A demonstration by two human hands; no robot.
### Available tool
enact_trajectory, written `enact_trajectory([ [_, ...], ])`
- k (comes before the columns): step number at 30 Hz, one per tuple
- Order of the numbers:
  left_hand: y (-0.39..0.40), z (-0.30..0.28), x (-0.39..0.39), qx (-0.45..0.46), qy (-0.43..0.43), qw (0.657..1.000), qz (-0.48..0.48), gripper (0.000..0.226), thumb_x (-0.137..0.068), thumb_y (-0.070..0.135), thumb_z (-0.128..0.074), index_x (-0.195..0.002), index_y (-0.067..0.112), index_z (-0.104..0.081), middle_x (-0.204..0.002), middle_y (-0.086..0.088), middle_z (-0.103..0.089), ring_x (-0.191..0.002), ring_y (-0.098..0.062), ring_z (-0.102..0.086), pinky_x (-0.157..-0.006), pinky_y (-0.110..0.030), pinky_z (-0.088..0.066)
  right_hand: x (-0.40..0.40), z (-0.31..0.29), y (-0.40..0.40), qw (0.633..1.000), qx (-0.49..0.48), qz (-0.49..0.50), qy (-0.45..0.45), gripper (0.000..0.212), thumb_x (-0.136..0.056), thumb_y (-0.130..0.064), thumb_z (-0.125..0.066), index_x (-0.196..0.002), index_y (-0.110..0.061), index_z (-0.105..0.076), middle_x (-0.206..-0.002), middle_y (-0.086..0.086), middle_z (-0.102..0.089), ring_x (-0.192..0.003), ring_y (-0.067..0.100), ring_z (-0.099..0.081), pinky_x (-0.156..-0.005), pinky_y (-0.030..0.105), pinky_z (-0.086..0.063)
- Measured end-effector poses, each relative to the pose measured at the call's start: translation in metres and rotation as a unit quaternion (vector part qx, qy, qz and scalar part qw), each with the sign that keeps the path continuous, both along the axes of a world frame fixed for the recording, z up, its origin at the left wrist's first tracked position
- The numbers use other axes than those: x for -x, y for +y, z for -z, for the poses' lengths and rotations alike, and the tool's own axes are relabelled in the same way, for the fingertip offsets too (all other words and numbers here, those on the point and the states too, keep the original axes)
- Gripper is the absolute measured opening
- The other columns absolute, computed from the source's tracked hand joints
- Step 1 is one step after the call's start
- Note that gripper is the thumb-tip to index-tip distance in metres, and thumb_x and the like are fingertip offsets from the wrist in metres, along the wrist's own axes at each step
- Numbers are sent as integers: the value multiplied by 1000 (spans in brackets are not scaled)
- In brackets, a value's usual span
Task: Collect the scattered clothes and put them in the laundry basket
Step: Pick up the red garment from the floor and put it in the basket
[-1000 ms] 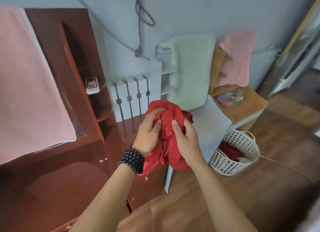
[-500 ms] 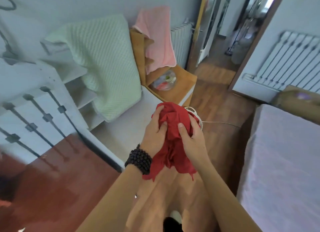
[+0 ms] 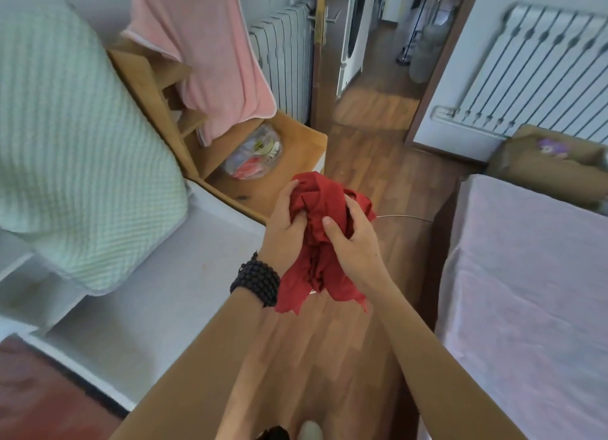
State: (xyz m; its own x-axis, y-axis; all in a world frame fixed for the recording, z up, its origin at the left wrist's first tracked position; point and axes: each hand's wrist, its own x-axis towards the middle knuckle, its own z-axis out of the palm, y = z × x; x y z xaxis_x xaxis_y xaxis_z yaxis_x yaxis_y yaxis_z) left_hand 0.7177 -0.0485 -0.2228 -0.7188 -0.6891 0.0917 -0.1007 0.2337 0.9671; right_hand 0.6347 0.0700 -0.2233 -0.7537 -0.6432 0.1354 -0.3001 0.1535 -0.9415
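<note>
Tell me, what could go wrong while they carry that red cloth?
Loose ends of the red cloth dangle below the left hand and right hand, so a corner might slip free or drag. A thin cord runs across the wooden floor just ahead and could perhaps catch a foot. The laundry basket cannot be seen now, and the bundle blocks the view below, so the drop might miss.

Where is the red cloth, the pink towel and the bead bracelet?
red cloth (image 3: 324, 197), head view, bunched top.
pink towel (image 3: 210, 54), head view, middle of hanging part.
bead bracelet (image 3: 256, 283), head view, beads on left wrist.
</note>
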Motion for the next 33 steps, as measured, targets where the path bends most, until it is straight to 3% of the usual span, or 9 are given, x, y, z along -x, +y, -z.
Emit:
enact_trajectory([
  [3, -22, 8, 41, -12, -7, 1000, -3, 52, -98, 19, -48, -146, 34, -37, -145, 4, -51, -132, -9, -51, -114, -42, -42, 44, 5, -19, 1000, -5, -4, -8, 47, -102, -25, -64, -148, -26, -53, -123, -36, -56, -115, -21, -55, -106, 15, -44],
  [8, -61, 33, 113, -48, -11, 999, -2, 56, -96, 22, -49, -148, 36, -33, -140, 11, -53, -129, -4, -52, -113, -40, -43, 113, 28, -60, 999, -10, 14, -28, 47, -100, -21, -66, -146, -22, -56, -135, -12, -66, -128, 6, -60, -115, 35, -47],
  [13, -105, 64, 178, -119, -39, 992, -8, 57, -96, 15, -51, -148, 29, -36, -137, 6, -58, -124, -5, -57, -109, -38, -47, 177, 64, -107, 996, -29, 40, -74, 42, -96, -20, -70, -138, -25, -64, -126, -10, -72, -121, 8, -66, -111, 41, -52],
  [17, -132, 83, 231, -146, -63, 987, -21, 48, -97, 1, -49, -141, 17, -45, -120, 13, -58, -103, 15, -56, -98, -18, -51, 228, 89, -138, 991, -43, 59, -116, 40, -94, -16, -71, -132, -25, -67, -120, -10, -74, -116, 10, -68, -106, 41, -55],
  [19, -138, 92, 252, -153, -69, 985, -27, 44, -96, -5, -47, -137, 12, -47, -110, 17, -55, -87, 26, -55, -82, -5, -49, 250, 102, -151, 987, -56, 64, -135, 41, -91, -15, -70, -131, -25, -68, -120, -8, -74, -116, 13, -69, -105, 43, -56],
  [21, -144, 102, 270, -164, -80, 982, -39, 42, -96, -9, -45, -135, 9, -47, -105, 14, -55, -82, 25, -57, -71, 0, -45, 270, 116, -162, 984, -68, 57, -156, 43, -88, -15, -68, -129, -27, -69, -118, -8, -75, -114, 15, -69, -104, 45, -57],
  [24, -157, 132, 297, -205, -94, 971, -73, 46, -95, -9, -44, -135, 12, -48, -113, 7, -60, -100, 2, -61, -77, -8, -51, 298, 143, -177, 977, -85, 39, -191, 45, -85, -14, -65, -127, -30, -69, -118, -7, -74, -114, 17, -69, -103, 46, -58],
  [28, -174, 180, 327, -187, -143, 963, -130, 53, -89, -12, -44, -136, 13, -49, -116, 6, -58, -105, -7, -59, -83, -11, -47, 338, 197, -202, 964, -134, -5, -231, 42, -80, -26, -67, -119, -41, -71, -119, 3, -72, -115, 26, -68, -100, 49, -58],
  [33, -199, 287, 339, -130, -283, 945, -99, 66, -81, -9, -43, -144, 11, -45, -142, -9, -51, -134, -25, -48, -116, -39, -36, 367, 292, -230, 919, -210, -127, -310, 46, -84, 11, -56, -107, -25, -73, -90, -15, -73, -93, 14, -66, -89, 35, -56],
])
